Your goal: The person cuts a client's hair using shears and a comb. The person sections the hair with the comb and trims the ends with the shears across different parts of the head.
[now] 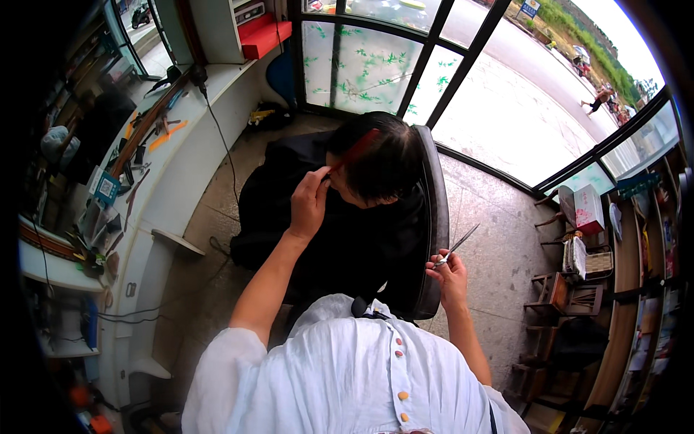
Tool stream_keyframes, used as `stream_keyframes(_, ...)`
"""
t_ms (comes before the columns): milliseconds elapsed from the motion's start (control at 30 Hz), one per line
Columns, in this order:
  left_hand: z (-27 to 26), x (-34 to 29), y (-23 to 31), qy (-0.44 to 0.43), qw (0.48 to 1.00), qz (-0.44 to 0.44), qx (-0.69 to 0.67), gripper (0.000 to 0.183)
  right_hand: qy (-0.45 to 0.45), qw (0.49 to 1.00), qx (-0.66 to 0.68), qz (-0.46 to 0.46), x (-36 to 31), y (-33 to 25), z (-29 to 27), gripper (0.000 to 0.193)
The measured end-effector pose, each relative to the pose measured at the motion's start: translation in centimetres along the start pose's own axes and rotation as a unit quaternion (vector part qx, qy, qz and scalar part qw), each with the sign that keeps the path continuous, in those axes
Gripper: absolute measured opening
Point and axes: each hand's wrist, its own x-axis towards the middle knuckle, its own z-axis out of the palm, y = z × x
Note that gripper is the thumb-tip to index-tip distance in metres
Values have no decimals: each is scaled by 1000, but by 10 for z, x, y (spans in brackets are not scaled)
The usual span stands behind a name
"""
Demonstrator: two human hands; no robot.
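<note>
A person with short dark hair sits in a dark barber chair, draped in a black cape. My left hand is closed round the end of a red comb, which lies against the hair at the front of the head. To the right of the chair back, my right hand holds a pair of scissors by its handles. The blades point up and to the right, away from the head, and look closed together.
A white counter with a mirror runs along the left, strewn with tools and an orange comb. A black cord hangs beside it. Wooden chairs and a shelf line the right. Glass doors stand ahead.
</note>
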Motion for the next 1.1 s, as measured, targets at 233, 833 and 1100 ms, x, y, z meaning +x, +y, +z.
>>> stream_keyframes(233,-14,9,-58,14,991,-82,107,22,4,1000,12,-5,1,5,-7,31)
stream_keyframes(833,-10,-16,-2,-81,996,3,-43,21,-2,1000,5,-2,-2,3,2,30)
stream_keyframes(1100,-3,-40,20,-149,986,43,-55,23,14,1000,20,-5,-1,12,-8,29)
